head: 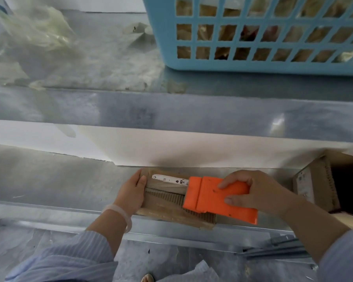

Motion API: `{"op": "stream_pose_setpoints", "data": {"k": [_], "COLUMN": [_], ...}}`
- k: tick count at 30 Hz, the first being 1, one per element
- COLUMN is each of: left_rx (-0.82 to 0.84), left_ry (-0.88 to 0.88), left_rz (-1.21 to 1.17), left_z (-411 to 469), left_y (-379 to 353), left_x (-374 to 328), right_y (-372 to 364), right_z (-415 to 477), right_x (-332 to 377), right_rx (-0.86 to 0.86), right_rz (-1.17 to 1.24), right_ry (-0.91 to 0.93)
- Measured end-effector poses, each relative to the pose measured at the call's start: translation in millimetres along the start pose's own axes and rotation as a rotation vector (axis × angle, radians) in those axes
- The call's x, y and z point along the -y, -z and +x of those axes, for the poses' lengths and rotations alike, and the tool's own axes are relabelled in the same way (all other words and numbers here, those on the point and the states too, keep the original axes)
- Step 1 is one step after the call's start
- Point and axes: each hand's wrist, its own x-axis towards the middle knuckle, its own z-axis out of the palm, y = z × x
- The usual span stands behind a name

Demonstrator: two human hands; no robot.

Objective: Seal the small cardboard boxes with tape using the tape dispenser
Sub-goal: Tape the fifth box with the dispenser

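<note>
A small cardboard box (167,197) lies flat on the metal tabletop (49,180). At the box's left end, the left hand (130,192) grips it, thumb on top. The right hand (251,192) reaches in from the box's right, fingers curled round the orange tape dispenser (208,197), which presses on the box's top.

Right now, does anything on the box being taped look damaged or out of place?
Yes. The small cardboard box looks worn: ribbed corrugation lies bare along its top beside the orange tape dispenser, and the tape on its near edge is wrinkled.
</note>
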Motion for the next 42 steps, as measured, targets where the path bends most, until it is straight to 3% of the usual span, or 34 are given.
{"op": "stream_pose_setpoints", "data": {"k": [3, 6, 8, 10, 12, 15, 28, 36, 42], "left_rx": [-0.058, -0.100, 0.057, 0.231, 0.236, 0.178, 0.195, 0.209, 0.206], "left_ry": [-0.080, -0.456, -0.651, -0.730, -0.781, -0.788, -0.787, -0.788, -0.823], "left_rz": [0.186, 0.489, 0.662, 0.813, 0.870, 0.796, 0.696, 0.733, 0.723], "left_z": [-4.3, -6.6, -6.0, -4.5, -2.6, -2.0, 1.9, 3.5, 6.2], "left_y": [15.2, 26.1, 25.8, 20.0, 14.3, 12.7, 12.4, 14.4, 14.8], "left_x": [4.2, 1.4, -5.0, -9.1, -5.6, -1.2, 3.0, 1.4, 4.5], "right_y": [-10.7, -11.4, -11.4, -11.2, -11.1, -9.8, 21.8, 61.1, 48.0], "right_z": [11.4, 14.8, 15.7, 17.2, 17.6, 16.8, -8.5, -32.9, -32.1], "right_x": [2.8, 0.4, -0.8, -1.2, -0.9, -1.8, -7.7, -16.0, -15.4], "right_rx": [0.007, 0.010, 0.014, 0.010, 0.011, 0.009, 0.020, 0.039, 0.018], "right_rz": [-0.034, -0.023, -0.007, -0.010, -0.016, -0.008, 0.137, -0.014, -0.056], "right_ry": [0.032, 0.027, 0.022, 0.021, 0.025, 0.025, -0.035, -0.105, -0.166]}}
